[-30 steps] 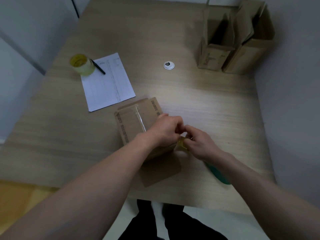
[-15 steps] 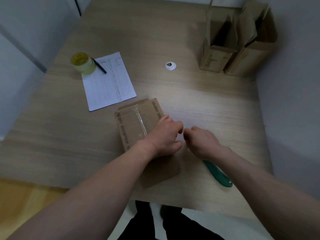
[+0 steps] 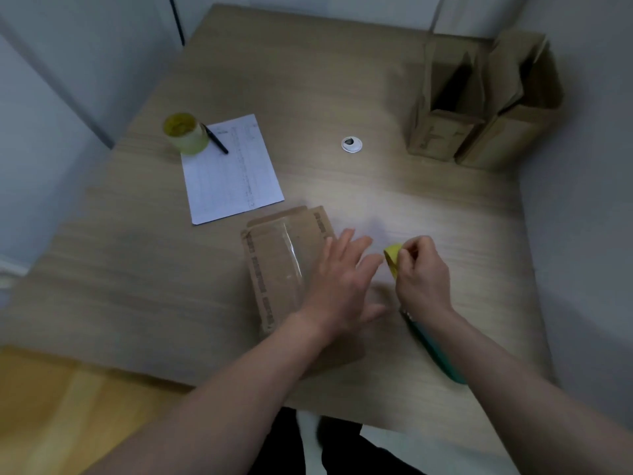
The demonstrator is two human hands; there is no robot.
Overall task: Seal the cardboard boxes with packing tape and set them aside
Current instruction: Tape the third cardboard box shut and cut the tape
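A: Where's the cardboard box?

B: Flat on the counter, under the left hand, whose fingers lie spread over its right side. Its long axis runs away from the person, a clear tape strip along it.

A: The right hand?

B: Just right of the box, pinching a small yellow tape roll. Half a second ago both hands met at the box edge, the left curled; now it's open and the right has drawn aside.

A: Other things?

B: A green cutter lies under the right wrist.
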